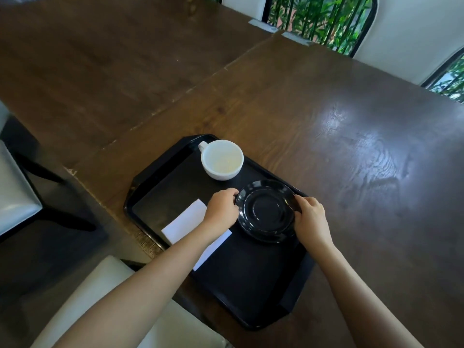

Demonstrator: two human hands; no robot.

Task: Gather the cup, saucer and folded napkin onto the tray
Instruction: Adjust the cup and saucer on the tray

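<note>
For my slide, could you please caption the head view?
Both hands grip a black saucer over the tray.

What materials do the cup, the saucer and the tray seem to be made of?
Cup: likely glazed white ceramic, smooth with thick walls. Saucer: probably black glazed ceramic, as its surface gives glossy reflections. Tray: seemingly matte black plastic, with a moulded raised rim.

Table (326, 126): dark brown wood, glossy, with a seam running across it.
On table: black tray (251, 285), near the front edge.
On tray: white cup (222, 159), black saucer (266, 209), white napkin (183, 219).
</note>
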